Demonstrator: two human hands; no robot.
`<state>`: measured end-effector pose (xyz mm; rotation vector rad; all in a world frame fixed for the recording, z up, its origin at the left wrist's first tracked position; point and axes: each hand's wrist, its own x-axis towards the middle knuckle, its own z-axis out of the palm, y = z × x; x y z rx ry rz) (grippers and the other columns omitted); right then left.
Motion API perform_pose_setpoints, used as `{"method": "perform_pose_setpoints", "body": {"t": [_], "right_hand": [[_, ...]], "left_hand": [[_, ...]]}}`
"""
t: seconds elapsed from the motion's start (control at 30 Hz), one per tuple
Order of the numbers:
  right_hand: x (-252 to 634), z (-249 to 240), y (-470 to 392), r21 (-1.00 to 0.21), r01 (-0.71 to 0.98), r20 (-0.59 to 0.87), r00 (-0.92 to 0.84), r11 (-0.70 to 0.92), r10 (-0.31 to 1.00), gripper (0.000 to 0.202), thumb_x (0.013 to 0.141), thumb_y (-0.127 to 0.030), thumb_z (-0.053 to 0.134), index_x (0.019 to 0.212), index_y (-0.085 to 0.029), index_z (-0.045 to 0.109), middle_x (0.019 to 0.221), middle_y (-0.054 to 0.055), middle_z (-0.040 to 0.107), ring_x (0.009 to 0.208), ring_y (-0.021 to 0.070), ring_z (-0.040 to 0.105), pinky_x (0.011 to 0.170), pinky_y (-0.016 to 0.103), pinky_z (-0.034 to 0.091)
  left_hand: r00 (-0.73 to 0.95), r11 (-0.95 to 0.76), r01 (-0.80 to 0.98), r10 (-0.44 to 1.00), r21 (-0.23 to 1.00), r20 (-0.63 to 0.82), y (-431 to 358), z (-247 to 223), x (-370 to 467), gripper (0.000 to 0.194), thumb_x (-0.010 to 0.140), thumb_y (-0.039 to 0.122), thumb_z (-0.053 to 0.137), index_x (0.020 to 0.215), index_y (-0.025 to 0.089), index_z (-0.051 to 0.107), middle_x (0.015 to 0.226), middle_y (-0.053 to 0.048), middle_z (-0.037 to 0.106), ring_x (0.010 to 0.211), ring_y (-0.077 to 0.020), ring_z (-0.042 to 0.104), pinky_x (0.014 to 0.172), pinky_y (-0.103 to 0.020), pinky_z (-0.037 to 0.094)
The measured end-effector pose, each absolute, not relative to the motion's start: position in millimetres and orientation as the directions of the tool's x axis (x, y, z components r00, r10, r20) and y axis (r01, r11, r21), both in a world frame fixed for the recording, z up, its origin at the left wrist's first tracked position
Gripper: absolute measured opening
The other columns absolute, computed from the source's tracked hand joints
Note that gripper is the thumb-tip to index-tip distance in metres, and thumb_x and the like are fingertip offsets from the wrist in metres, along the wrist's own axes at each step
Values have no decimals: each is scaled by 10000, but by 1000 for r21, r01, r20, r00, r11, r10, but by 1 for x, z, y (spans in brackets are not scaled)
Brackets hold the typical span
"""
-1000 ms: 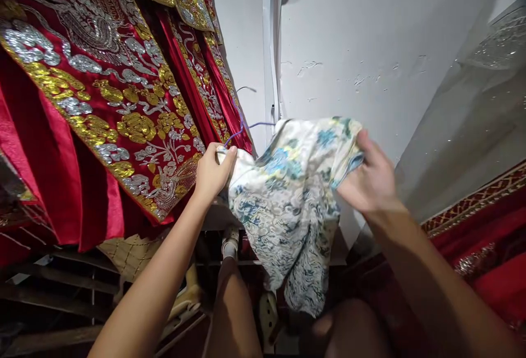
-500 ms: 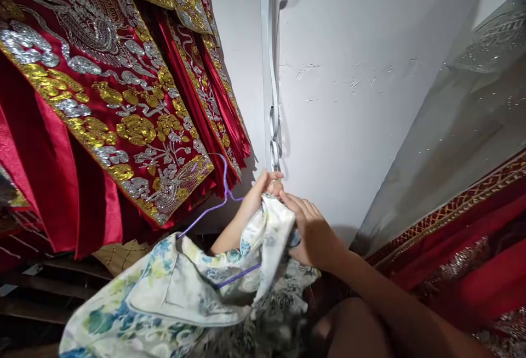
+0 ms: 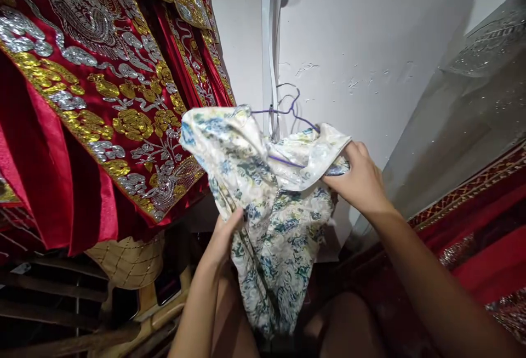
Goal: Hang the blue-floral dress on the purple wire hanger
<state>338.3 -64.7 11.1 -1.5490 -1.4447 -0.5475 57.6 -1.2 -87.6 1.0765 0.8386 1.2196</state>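
Observation:
A white collared garment with a blue, green and yellow floral print [image 3: 263, 199] hangs spread in front of me on a purple hanger [image 3: 292, 107]. The hanger's hook and part of its bar show at the open collar. My right hand [image 3: 358, 177] grips the garment at its right shoulder, thumb underneath and fingers over the cloth. Lower on the left side, my left hand [image 3: 230, 232] pinches the garment's edge; its fingers are mostly hidden behind the fabric.
Red garments with gold and silver embroidery [image 3: 135, 122] hang at the left. A metal strip [image 3: 269, 29] runs down the white wall [image 3: 349, 29]. Clear-covered red clothing [image 3: 464, 237] is at the right. Below left are a woven basket-like object [image 3: 131, 259] and a wooden frame [image 3: 160, 314].
The garment has been raised and spread open, its hanger now upright against the wall. My hands, close together before, have moved apart: the left down, the right outward and up.

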Motion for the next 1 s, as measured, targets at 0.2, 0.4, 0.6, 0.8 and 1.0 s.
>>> {"method": "perform_pose_setpoints", "body": {"t": [0.2, 0.4, 0.6, 0.8, 1.0], "right_hand": [[322, -11, -77, -328, 921, 732, 108, 209, 672, 636, 718, -396, 759, 1314, -260, 585, 1339, 130, 579, 1218, 410, 525, 983, 579, 440], [275, -66, -120, -560, 658, 560, -147, 503, 815, 506, 885, -311, 645, 1384, -305, 561, 1411, 92, 577, 1359, 340, 472, 1128, 567, 353], [214, -135, -136, -925, 304, 347, 432, 228, 833, 275, 860, -366, 675, 1076, -226, 581, 943, 59, 603, 800, 203, 604, 707, 335, 529], [213, -144, -139, -977, 143, 202, 419, 155, 885, 327, 970, -506, 487, 790, -233, 477, 625, -27, 435, 575, 157, 454, 555, 298, 398], [219, -134, -139, -976, 49, 218, 315, 214, 924, 352, 988, -489, 451, 738, -245, 409, 560, -55, 375, 476, 133, 375, 499, 292, 330]], "left_hand": [[201, -45, -148, 977, 988, 75, -36, -125, 65, 719, 725, 467, 804, 1348, 183, 582, 1393, -141, 603, 1370, -312, 497, 1193, -450, 327], [171, 7, -142, 985, 990, 17, -73, -141, 72, 733, 716, 475, 807, 1353, 189, 584, 1366, -146, 620, 1371, -322, 491, 1198, -476, 307], [204, 22, -157, 979, 987, 10, -95, -137, 83, 630, 710, 488, 800, 1248, 191, 661, 1293, -133, 671, 1299, -332, 563, 1160, -463, 375], [206, 15, -119, 979, 993, 10, -104, -122, 81, 538, 739, 452, 781, 1208, 210, 681, 1268, -109, 687, 1285, -305, 580, 1151, -429, 393], [133, -16, -40, 991, 999, 21, -101, -136, 78, 486, 742, 446, 769, 1142, 182, 687, 1187, -126, 703, 1235, -337, 598, 1118, -470, 418]]}}
